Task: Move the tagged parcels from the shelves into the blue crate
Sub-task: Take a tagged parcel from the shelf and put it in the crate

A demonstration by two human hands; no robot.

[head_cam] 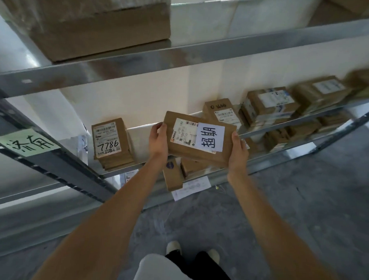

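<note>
A flat brown parcel (pixel 197 138) with a shipping label and a white handwritten tag is held in the air just in front of the middle shelf (pixel 137 136). My left hand (pixel 158 140) grips its left edge and my right hand (pixel 238 151) grips its right edge. On the shelf to the left lies a stack of brown parcels (pixel 111 142) with "7786" written on the top label. More labelled parcels (pixel 268 105) sit in stacks further right along the same shelf. The blue crate is out of view.
A big cardboard box (pixel 95 21) stands on the upper shelf. A green handwritten note (pixel 29 142) is stuck to the slanted steel upright at the left. Parcels (pixel 183 171) lie on the lower shelf below my hands. Grey concrete floor and my shoes (pixel 193 250) are below.
</note>
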